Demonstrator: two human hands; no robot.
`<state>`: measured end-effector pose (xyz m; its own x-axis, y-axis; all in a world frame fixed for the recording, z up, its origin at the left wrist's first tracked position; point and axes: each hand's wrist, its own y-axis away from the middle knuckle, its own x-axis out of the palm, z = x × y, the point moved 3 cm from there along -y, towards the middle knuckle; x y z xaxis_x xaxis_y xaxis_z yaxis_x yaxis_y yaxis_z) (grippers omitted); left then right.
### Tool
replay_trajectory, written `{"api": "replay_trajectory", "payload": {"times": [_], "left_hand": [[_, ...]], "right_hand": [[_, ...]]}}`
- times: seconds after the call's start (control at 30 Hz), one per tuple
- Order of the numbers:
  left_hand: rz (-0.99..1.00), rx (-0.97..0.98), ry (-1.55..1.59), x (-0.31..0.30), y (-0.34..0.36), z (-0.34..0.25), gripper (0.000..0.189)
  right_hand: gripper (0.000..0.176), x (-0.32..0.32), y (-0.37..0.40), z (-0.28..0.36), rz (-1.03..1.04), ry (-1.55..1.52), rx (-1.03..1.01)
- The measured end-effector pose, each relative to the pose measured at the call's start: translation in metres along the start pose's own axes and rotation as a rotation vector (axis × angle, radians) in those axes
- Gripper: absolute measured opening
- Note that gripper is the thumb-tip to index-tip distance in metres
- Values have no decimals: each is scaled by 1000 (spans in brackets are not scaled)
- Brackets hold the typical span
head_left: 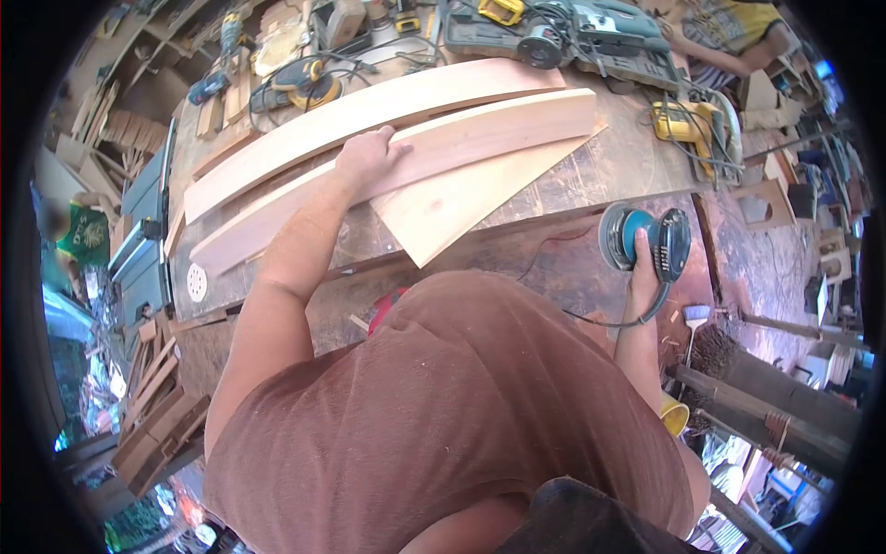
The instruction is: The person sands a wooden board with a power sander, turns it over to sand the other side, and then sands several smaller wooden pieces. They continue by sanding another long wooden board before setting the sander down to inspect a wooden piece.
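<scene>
My left hand (367, 155) is closed over the upper edge of a pale wooden board (498, 134), which stands on its long side on the workbench (637, 175). Behind it lies a second long board (369, 103), slightly curved and close alongside. Partly beneath the front board, a flat wooden panel (461, 203) pokes a corner past the bench's near edge. Away to the right, my right hand (643, 263) grips a teal and black orbital sander (669, 242) in the air. Its round pad faces left, and a cord hangs from its lower end.
Along the bench's back are a yellow and black sander (312, 83), a tool case (480, 32) and cords. A yellow power tool (688, 129) lies right; a perforated disc (197, 282) lies left. People are at far left (85, 235) and upper right (729, 32).
</scene>
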<state>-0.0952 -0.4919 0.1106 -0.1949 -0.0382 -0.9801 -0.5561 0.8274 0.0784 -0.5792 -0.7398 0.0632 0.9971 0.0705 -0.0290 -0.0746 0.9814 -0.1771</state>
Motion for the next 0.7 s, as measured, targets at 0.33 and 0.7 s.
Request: {"api": "replay_trajectory", "payload": {"times": [0.33, 0.7], "left_hand": [[170, -64, 186, 45, -16, 13, 62], [-120, 169, -59, 46, 61, 6, 97]], "right_hand": [[48, 1, 6, 32, 16, -20, -70], [62, -1, 15, 35, 23, -60, -35]]}}
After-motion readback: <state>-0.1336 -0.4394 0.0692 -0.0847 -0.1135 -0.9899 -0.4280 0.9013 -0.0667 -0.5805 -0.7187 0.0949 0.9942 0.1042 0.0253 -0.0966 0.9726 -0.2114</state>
